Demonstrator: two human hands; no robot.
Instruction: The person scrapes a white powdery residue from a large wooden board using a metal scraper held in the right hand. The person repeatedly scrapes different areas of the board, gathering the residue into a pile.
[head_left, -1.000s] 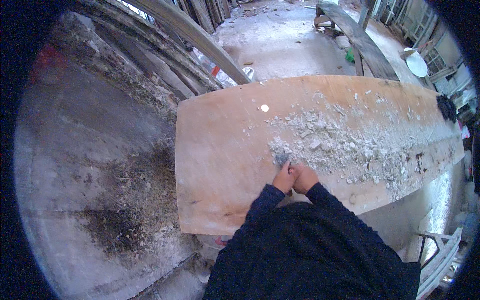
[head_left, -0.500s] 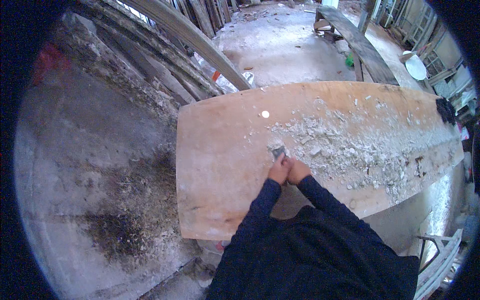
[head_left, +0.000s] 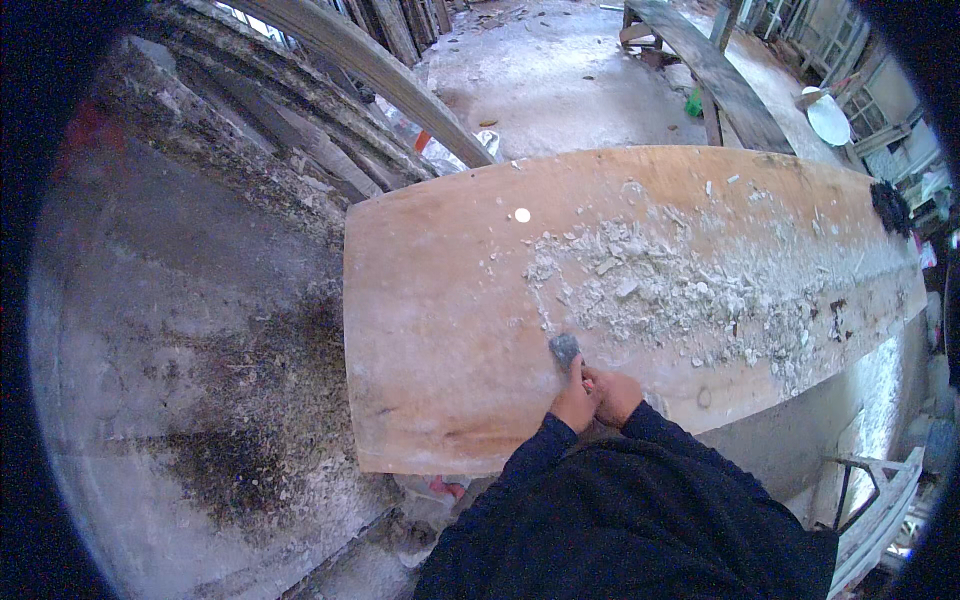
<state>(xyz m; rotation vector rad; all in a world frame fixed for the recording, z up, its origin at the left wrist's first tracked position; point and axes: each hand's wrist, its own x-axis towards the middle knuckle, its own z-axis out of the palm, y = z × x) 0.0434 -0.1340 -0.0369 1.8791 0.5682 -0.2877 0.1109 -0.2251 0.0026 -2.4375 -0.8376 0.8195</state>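
My left hand [head_left: 574, 406] and my right hand [head_left: 617, 394] are closed together around the handle of a scraper [head_left: 565, 350]. Its flat grey blade points away from me, above or against a wooden board [head_left: 430, 330]; whether it touches, I cannot tell. Most of the handle is hidden by my fingers. Just beyond the blade, a thin trail of pale crumbs leads up to a wide spread of whitish flakes [head_left: 650, 285], which covers the board's middle and right. A round white spot [head_left: 522, 215] shows on the board's far left part.
Old timber beams [head_left: 330, 70] lean at the left, past the board's far corner. A stained floor [head_left: 160, 300] with dark debris lies to the left. Beyond the board are a long plank [head_left: 720, 80] and a white oval object [head_left: 827, 118]. Dark bristly material [head_left: 888, 207] sits at its right end.
Both hands have drawn the scraper back toward me. Its blade has left the near-left edge of the flakes, where crumbs lay around it. The view has shifted slightly.
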